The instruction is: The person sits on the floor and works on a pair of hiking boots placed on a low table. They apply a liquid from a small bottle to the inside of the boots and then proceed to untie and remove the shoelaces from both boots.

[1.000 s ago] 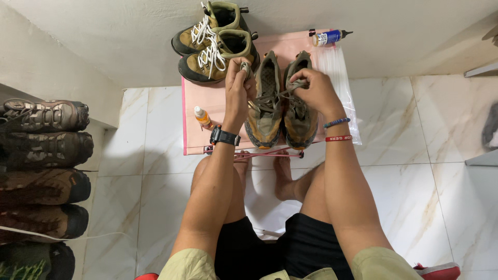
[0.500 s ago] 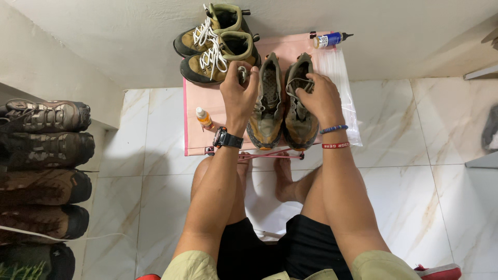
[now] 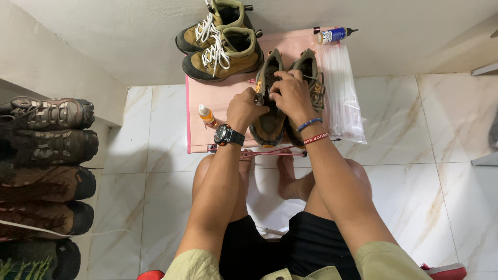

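Observation:
A pair of worn grey-green hiking shoes lies on a pink mat (image 3: 207, 93), toes towards me. My left hand (image 3: 245, 110), with a black watch on the wrist, grips the side of the left shoe (image 3: 267, 127) near its opening. My right hand (image 3: 291, 96), with blue and red wristbands, pinches the upper part of the same shoe, fingers curled over its tongue and lace area. Both hands nearly touch. The right shoe (image 3: 313, 70) lies beside it, partly hidden by my right hand.
Tan boots with white laces (image 3: 220, 49) stand at the mat's far left. A small orange bottle (image 3: 206, 115), a blue bottle (image 3: 334, 35) and a clear plastic bag (image 3: 340, 93) lie on the mat. Several shoes (image 3: 49, 155) line the left wall. My bare feet rest below.
My right hand left the right shoe's lace and came over to the left shoe. My left hand slid from that shoe's far end to its opening.

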